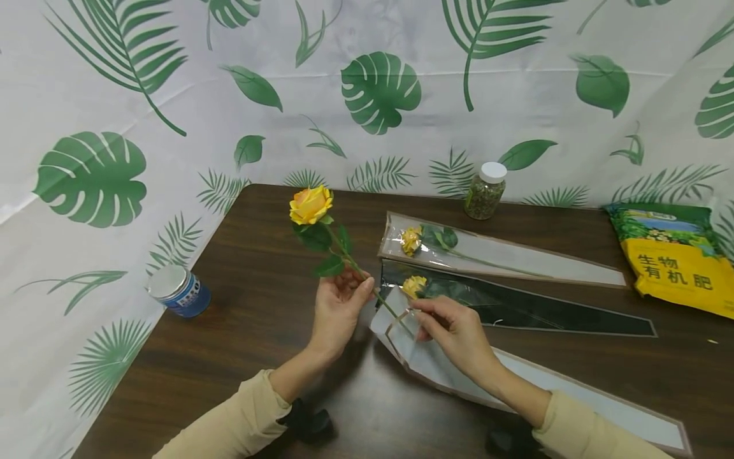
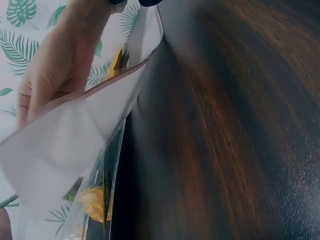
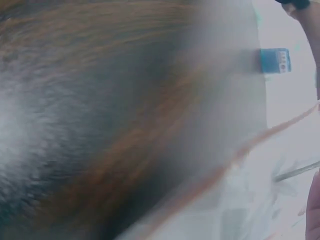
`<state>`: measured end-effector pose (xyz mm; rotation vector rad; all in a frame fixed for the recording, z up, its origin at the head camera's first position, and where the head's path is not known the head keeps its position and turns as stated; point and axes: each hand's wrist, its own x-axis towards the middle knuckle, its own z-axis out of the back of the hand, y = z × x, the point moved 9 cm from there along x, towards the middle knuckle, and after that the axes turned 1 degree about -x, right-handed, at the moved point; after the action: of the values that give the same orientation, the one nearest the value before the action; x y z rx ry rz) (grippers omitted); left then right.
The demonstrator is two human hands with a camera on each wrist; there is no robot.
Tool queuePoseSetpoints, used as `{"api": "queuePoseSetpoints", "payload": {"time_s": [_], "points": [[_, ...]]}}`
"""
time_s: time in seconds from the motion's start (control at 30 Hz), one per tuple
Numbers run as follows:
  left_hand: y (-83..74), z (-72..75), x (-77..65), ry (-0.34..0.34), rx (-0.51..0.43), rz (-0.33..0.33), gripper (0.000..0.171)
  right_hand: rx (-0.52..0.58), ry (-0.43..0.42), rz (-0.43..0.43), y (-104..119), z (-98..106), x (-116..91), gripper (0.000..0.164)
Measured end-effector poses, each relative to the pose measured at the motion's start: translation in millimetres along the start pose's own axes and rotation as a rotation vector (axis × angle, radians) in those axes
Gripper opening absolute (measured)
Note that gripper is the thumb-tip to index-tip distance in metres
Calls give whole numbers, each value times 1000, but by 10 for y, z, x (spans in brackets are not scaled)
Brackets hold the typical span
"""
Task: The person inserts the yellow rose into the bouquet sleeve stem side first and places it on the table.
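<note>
A yellow artificial rose (image 1: 311, 205) with green leaves stands tilted in my left hand (image 1: 338, 312), which pinches its stem below the leaves. The stem's lower part runs into the mouth of a white flower sleeve (image 1: 436, 370) with a brown border. My right hand (image 1: 455, 335) pinches the sleeve's upper edge beside the stem. In the left wrist view, the right hand (image 2: 57, 65) holds the raised white sheet (image 2: 60, 140). The right wrist view shows the stem (image 3: 297, 171) near the right fingers (image 3: 314, 205). The stem's lower end cannot be made out clearly.
Behind lie a black sleeve (image 1: 550, 312) and another white-backed sleeve (image 1: 533, 252), each with a yellow rose. A jar with a white lid (image 1: 485, 191) stands at the back, a yellow bag (image 1: 682, 264) lies right, and a blue can (image 1: 183, 293) stands left on the dark table (image 1: 252, 268).
</note>
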<state>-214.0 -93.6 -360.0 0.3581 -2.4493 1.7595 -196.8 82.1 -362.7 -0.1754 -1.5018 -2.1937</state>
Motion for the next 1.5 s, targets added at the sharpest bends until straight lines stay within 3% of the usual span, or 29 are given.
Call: {"api": "queuePoseSetpoints", "payload": {"time_s": [0.2, 0.37, 0.53, 0.77, 0.93, 1.0, 1.27, 1.37, 1.5], "points": [[10, -61, -51, 60, 114, -35, 28, 17, -20, 56, 117, 42, 56, 20], [-1, -121, -97, 116, 204, -74, 47, 19, -15, 47, 112, 42, 70, 18], [-55, -107, -98, 101, 168, -111, 34, 24, -19, 31, 71, 40, 62, 18], [-259, -93, -38, 57, 225, -262, 25, 38, -18, 59, 101, 38, 53, 20], [-272, -120, -50, 43, 133, -183, 31, 53, -28, 82, 155, 46, 48, 20], [-273, -143, -77, 45, 155, -156, 33, 65, -37, 92, 183, 55, 50, 20], [-149, -187, -173, 112, 556, -68, 28, 83, -43, 106, 230, 48, 71, 22], [-77, -193, -182, 152, 519, -31, 36, 70, -39, 87, 196, 54, 81, 22], [-62, -184, -192, 178, 321, -20, 48, 50, -47, 64, 136, 85, 89, 22]]}}
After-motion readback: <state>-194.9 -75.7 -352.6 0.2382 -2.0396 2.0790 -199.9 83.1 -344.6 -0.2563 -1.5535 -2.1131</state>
